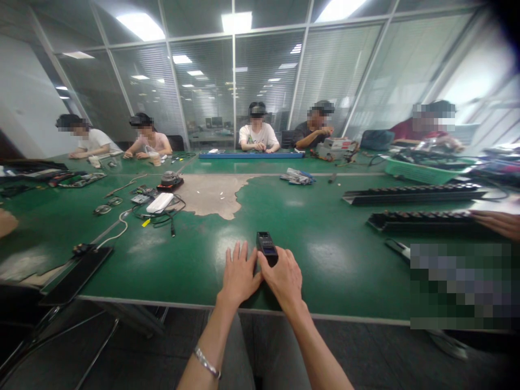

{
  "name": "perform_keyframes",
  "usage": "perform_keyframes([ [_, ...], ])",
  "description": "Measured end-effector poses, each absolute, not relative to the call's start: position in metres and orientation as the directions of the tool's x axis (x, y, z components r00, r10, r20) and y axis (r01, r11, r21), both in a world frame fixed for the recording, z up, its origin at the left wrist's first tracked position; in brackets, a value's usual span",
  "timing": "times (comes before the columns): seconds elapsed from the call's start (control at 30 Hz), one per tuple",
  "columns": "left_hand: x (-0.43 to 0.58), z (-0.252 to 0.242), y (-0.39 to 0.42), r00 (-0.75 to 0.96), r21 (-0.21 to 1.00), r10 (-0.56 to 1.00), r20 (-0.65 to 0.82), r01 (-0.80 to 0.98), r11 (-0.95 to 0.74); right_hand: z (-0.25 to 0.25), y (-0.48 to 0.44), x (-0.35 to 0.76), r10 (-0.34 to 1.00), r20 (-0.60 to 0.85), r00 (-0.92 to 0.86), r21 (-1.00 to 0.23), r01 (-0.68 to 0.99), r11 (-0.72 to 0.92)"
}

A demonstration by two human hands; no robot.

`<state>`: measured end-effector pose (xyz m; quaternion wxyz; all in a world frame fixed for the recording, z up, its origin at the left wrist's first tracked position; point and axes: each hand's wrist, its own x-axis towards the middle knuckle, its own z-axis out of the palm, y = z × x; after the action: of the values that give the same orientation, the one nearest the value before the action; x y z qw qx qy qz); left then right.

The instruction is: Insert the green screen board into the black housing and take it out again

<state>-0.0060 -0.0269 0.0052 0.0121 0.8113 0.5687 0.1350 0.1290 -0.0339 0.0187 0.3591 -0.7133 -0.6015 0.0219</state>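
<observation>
A small black device (266, 245) with a dark screen lies on the green table (325, 233) near its front edge. My right hand (284, 279) covers the near end of the device, fingers curled round it. My left hand (239, 273) lies flat on the table just left of it, fingers stretched out and apart, thumb touching my right hand. A silver bracelet (206, 362) sits on my left wrist.
A black tablet (77, 273) lies at the left front edge, with a white box (160, 202) and cables behind it. Long black strips (414, 194) lie at the right, where another person's hand (498, 223) reaches in. Several people sit along the far side.
</observation>
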Motion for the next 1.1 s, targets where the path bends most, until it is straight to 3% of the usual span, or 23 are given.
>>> perform_keyframes([
  [0.33,-0.004,0.004,-0.025,0.308,0.192,0.928,0.210,0.918,-0.348,0.035,-0.027,0.156,0.748,0.575,0.331,-0.608,0.784,0.121],
  [0.67,-0.002,0.003,-0.023,0.272,0.181,0.943,0.190,0.935,-0.306,0.005,-0.027,0.214,0.769,0.495,0.404,-0.548,0.833,-0.084],
  [1.1,0.002,0.001,-0.022,0.267,0.140,0.936,0.228,0.943,-0.303,-0.012,-0.028,0.221,0.795,0.444,0.414,-0.538,0.832,-0.133],
])
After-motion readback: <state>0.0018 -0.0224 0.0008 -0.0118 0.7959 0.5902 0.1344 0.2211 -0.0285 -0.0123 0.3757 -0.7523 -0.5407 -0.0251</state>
